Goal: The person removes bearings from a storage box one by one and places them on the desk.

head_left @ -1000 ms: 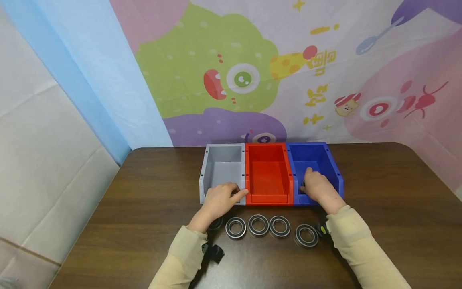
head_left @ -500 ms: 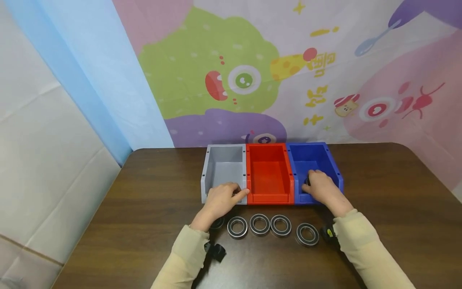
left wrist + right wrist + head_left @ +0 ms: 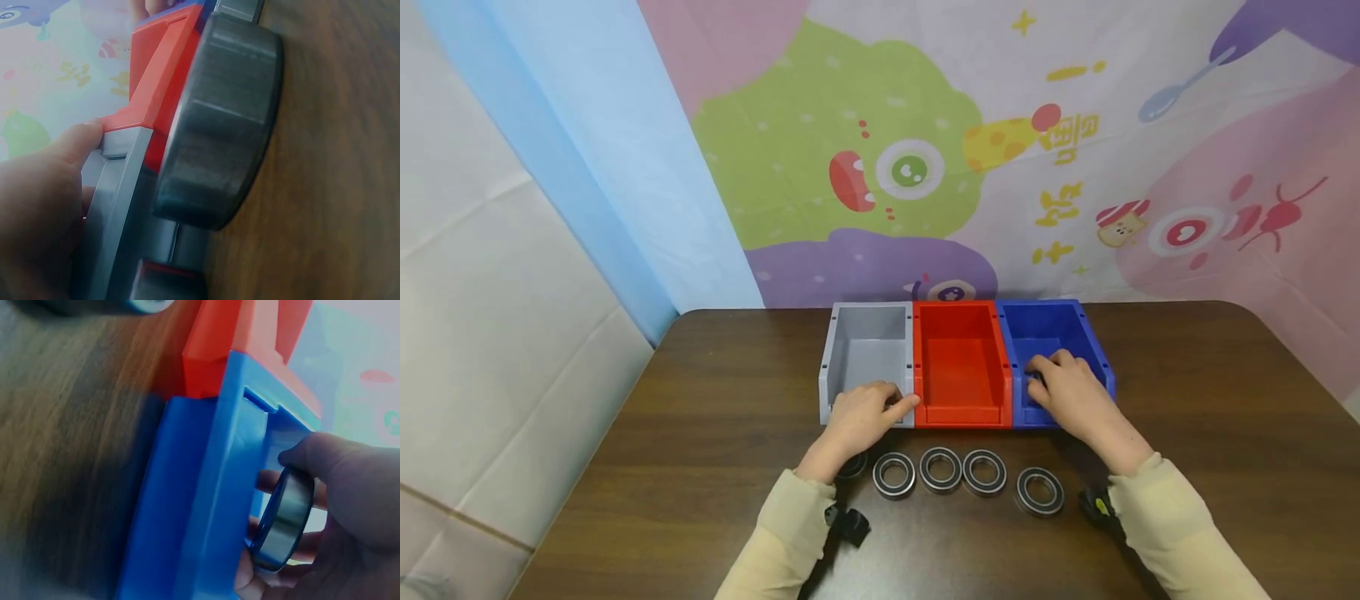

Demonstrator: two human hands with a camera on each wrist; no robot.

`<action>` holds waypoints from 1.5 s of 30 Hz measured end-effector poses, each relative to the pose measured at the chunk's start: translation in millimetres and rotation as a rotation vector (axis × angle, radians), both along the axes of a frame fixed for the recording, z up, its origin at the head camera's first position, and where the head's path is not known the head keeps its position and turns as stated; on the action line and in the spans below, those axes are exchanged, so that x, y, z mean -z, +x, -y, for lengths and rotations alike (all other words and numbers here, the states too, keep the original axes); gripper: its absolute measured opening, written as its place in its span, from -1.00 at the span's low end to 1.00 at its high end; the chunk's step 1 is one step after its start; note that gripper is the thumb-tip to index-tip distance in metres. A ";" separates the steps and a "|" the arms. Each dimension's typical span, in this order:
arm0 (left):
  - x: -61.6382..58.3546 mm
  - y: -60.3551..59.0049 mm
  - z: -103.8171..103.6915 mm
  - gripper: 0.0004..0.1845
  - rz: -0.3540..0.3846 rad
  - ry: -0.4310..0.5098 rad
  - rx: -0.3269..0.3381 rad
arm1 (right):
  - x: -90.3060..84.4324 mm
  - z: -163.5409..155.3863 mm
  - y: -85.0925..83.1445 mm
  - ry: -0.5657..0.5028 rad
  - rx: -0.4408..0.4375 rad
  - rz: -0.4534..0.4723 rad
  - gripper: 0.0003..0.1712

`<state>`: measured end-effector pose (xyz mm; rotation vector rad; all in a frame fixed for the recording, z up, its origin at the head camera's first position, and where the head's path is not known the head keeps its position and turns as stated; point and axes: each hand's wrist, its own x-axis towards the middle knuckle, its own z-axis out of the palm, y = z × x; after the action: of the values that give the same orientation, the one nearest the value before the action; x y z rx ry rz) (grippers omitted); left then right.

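Your right hand (image 3: pixel 1071 392) has its grip curled round a bearing ring (image 3: pixel 284 519), holding it on edge just inside the front wall of the blue bin (image 3: pixel 1093 346), at about 1 o'clock from you. Your left hand (image 3: pixel 859 415) sits at 11 o'clock on the grey bin (image 3: pixel 865 346), thumb and fingers pinching its front lip right next to the red bin (image 3: pixel 958 362). Four more rings (image 3: pixel 940 468) lie in a row on the worktop (image 3: pixel 700 433) at 12 o'clock, with a fifth one (image 3: pixel 852 465) half hidden under your left wrist.
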<state>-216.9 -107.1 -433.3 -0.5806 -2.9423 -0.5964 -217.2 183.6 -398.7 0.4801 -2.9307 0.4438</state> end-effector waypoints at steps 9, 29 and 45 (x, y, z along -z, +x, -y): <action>1.2 1.6 0.1 -0.55 0.002 -0.001 -0.001 | -3.7 -3.4 18.6 -0.040 0.000 -0.049 -0.70; -0.7 4.2 -0.5 -0.56 0.017 0.006 0.002 | -3.3 -21.3 61.3 -0.005 -0.092 0.043 -0.58; -0.9 0.7 -0.9 -0.56 0.004 -0.007 -0.012 | 14.3 -34.0 65.4 0.020 -0.173 0.150 -0.52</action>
<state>-216.2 -106.2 -432.5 -0.5622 -2.9510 -0.5871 -151.8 217.7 -413.1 0.7377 -3.0520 0.4918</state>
